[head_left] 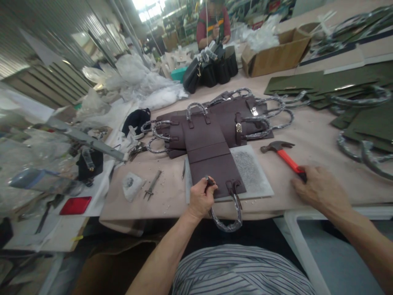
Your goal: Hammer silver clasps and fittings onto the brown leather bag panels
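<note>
At eleven o'clock, your left hand (200, 198) pinched a dark tool (209, 180) at the brown panel (215, 164). Toward two, your right hand (317, 188) gripped the hammer (287, 159); a steady, upright tool likely mattered most.

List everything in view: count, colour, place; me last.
Bag panel: one, dark brown, on board
Board: one, speckled grey, under panel
Short tool: one, dark, over panel
Claw hammer: one, red-handled, right of board
Forked tool: one, grey, left
Stacked bag panels: several, dark brown, beyond board
Flat panels: several, olive green, right
Handbags: several, black, beyond stack
Cardboard box: one, brown, far right
Pouch: one, red, left
Plastic wrapping: heaps, clear, left
Table: one, beige-covered, under board
Person: one, red sleeves, far side
Left grip: one, bare, holding short tool
Right grip: one, bare, on hammer handle
</note>
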A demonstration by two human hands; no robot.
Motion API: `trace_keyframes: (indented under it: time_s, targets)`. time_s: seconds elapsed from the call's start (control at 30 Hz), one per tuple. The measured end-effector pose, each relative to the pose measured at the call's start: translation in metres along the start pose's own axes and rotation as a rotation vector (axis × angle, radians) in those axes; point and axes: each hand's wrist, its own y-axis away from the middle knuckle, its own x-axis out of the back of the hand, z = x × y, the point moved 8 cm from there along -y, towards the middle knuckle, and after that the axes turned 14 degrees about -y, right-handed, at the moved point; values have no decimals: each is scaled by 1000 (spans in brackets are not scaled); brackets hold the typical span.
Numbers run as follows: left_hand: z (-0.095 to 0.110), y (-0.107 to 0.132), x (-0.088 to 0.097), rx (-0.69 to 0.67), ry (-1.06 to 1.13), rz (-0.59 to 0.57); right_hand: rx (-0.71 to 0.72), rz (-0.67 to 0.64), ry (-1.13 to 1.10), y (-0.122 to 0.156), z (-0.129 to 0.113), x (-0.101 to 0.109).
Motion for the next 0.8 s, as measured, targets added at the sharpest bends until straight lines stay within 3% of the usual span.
trace_keyframes:
  time_s: [0.43, 0.63, 0.73, 0.8]
  targets:
    - [3, -10, -2, -11, 18, -132, 13, 44, -76, -4, 7, -7]
    - [3, -3, 0, -41, -7, -75, -240, -120, -471, -27, 28, -9]
    - [5, 0, -1, -92, -25, -72, -211, -205, -721, -28, 18, -15]
    - [5, -1, -1, -90, -26, -69, -129, -173, -916, -23, 4, -12]
